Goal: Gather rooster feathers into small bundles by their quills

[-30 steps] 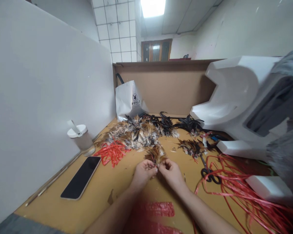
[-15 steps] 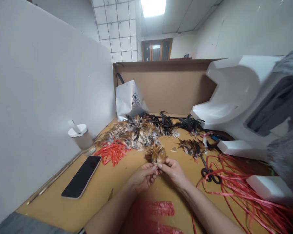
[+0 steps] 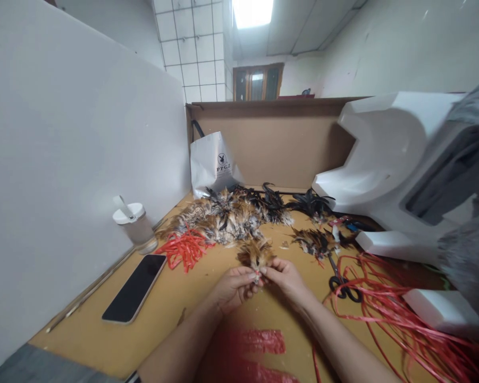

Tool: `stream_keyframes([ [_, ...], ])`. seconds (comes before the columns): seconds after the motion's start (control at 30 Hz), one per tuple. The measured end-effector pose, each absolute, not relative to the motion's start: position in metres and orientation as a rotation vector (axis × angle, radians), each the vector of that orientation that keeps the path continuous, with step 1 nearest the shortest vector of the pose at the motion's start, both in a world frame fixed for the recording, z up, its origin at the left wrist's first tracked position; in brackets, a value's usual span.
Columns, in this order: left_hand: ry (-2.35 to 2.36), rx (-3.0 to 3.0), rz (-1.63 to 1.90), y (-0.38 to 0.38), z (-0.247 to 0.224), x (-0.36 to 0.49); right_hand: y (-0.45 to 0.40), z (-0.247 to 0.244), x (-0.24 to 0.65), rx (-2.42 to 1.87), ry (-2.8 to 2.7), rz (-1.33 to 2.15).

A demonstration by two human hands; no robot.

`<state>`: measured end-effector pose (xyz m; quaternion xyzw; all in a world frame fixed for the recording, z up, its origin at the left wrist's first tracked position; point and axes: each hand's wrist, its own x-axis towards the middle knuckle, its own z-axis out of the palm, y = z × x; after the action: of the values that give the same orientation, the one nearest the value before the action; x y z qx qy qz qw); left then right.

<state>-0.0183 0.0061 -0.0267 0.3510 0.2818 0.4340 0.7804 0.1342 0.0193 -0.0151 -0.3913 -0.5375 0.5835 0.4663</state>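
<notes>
A small bunch of brown feathers [image 3: 257, 252] stands between my two hands, its tips pointing away from me. My left hand [image 3: 236, 287] pinches the base of the bunch with thumb and forefinger, the other fingers curled below. From the other side, my right hand [image 3: 283, 277] is closed on the same base. A bit of red shows at the base between the fingertips, perhaps ribbon; its ends are hidden. Just beyond lies a big heap of brown, white and black feathers [image 3: 231, 223]. Cut red plastic strips [image 3: 185, 249] lie left of it.
On the left are a phone [image 3: 134, 290] and a lidded cup [image 3: 135, 227]. To the right lie black-handled scissors [image 3: 345, 287], long red plastic ribbon [image 3: 391, 303], more feathers [image 3: 313, 240] and white foam [image 3: 383, 143]. A white bag [image 3: 215, 162] leans at the back.
My fingertips have parted slightly at the base of the feather bunch, so more of the red and the pale quill ends shows. Everything else stays in place.
</notes>
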Motion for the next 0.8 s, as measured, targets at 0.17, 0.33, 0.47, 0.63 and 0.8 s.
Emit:
stream_keyframes([
  [0.17, 0.695, 0.887, 0.92, 0.007, -0.023, -0.018, 0.02, -0.011, 0.137, -1.004, -1.376, 1.427],
  [0.33, 0.653, 0.886, 0.873, 0.006, -0.028, -0.02, 0.015, -0.007, 0.135, -0.84, -1.349, 1.596],
  [0.47, 0.59, 0.87, 0.857, 0.005, -0.031, -0.021, 0.014, -0.013, 0.131, -0.703, -1.275, 1.746],
  [0.63, 0.686, 0.916, 0.919, 0.01, -0.034, -0.02, 0.021, -0.022, 0.131, -0.855, -1.208, 1.598],
  [0.8, 0.859, 0.972, 1.066, 0.021, -0.046, -0.018, 0.021, -0.022, 0.13, -1.089, -1.405, 1.123],
])
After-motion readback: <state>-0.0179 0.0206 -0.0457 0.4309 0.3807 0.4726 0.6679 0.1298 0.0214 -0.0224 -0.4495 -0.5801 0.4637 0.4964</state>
